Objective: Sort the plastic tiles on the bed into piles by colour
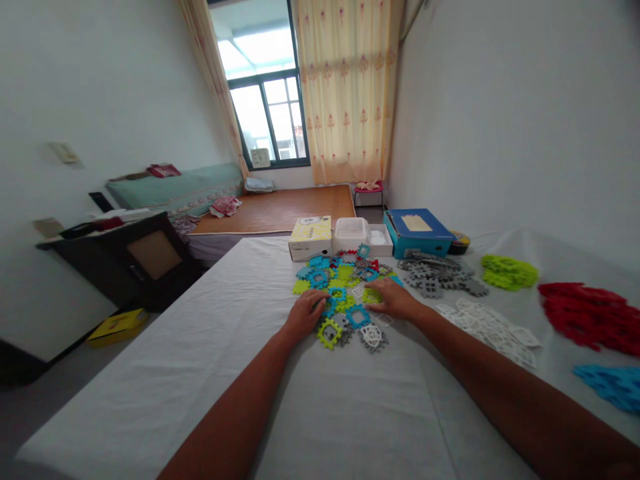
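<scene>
A mixed pile of flat interlocking plastic pieces (345, 273) in blue, lime green, grey, red and white lies on the white-covered table. My left hand (305, 312) rests at the pile's left edge, its fingers curved and apart beside a blue piece (337, 293). Opposite it, my right hand (394, 299) reaches in from the right. Its thumb and fingers are spread around a lime green piece (371, 295), and I cannot make out a grip on it. Between and below my hands lie a blue square frame (358, 317), a lime green frame (330, 333) and white pieces (371, 335).
Sorted heaps lie rightward: grey (435, 275), lime green (509, 272), white (487, 330), red (590, 315) and blue (613, 385). Behind the pile stand a yellow-and-white box (311, 239), a whitish plastic container (351, 232) and a blue box (419, 233). A wall borders the table's right side.
</scene>
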The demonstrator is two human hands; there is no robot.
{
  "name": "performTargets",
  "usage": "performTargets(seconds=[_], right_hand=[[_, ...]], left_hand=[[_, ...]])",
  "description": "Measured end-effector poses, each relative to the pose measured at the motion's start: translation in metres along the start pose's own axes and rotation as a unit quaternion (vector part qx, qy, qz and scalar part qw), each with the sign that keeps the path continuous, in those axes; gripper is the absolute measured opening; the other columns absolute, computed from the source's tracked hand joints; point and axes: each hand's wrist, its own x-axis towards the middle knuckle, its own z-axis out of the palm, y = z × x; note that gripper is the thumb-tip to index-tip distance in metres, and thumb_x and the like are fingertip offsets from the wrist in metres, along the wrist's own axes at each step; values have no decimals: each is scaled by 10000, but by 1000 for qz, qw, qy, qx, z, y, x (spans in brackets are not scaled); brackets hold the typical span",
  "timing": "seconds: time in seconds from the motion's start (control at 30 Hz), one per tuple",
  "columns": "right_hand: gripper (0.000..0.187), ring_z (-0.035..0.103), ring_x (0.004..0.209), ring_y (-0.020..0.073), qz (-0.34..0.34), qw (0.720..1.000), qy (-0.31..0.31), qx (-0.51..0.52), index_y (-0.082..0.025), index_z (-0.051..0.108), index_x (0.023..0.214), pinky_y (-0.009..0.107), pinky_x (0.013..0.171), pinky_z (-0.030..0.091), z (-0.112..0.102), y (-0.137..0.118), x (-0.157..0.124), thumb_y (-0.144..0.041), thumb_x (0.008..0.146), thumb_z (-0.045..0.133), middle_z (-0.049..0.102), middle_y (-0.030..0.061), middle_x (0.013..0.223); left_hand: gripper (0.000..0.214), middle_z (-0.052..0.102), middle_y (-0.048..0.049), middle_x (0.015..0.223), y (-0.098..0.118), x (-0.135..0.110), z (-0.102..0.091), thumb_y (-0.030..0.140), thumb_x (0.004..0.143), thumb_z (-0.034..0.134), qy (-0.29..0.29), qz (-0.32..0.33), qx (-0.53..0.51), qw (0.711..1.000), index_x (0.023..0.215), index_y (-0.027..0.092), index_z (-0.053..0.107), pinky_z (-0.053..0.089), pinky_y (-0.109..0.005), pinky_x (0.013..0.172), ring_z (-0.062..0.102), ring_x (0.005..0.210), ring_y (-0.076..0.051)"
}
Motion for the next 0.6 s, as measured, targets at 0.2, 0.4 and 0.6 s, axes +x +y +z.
performTargets(seconds=[0.2, 0.4, 0.6], right_hand=[[412, 602, 1070, 282, 5, 999, -38, -3, -159, 654, 1127, 415, 957, 421, -3, -1, 1, -280, 736, 705, 675, 138, 1134], [545, 549, 1141, 284, -14, 999, 31, 31, -137, 604, 1210, 430, 992, 403, 2, 3, 3, -165, 669, 658, 624, 155, 1206], [354, 616, 1013, 247, 29, 997, 44, 49, -166, 646, 1140, 390, 921, 445, -2, -5, 5, -279, 816, 557, 677, 125, 1129]], left_hand=[[287, 698, -71, 1056, -1, -1, 0, 306, 927, 460, 2, 3, 4, 1000, 1052, 216, 702, 464, -380, 963, 607, 1032, -201], [283, 700, -72, 1056, 0, -1, 0, 301, 923, 463, 0, -1, 2, 1000, 1056, 223, 701, 466, -393, 960, 607, 1029, -205], [286, 701, -69, 1058, -1, 0, 1, 305, 925, 460, 1, 1, 4, 1000, 1049, 224, 705, 465, -389, 962, 608, 1035, -204]])
